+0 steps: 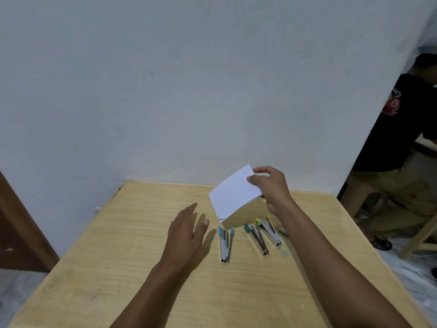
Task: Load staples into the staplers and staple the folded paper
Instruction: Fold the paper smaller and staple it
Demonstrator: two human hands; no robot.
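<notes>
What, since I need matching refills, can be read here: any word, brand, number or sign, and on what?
Nothing reads clearly.
Black shirt emblem: too blurred to read.
Blue stapler, teal stapler, yellow stapler: any marking too small to tell.
Folded paper in the right hand: visible face blank.

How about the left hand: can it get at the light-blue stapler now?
Probably yes: the open left hand is beside the light-blue stapler, nothing between them; the right hand holds the folded paper above, out of the way.
</notes>
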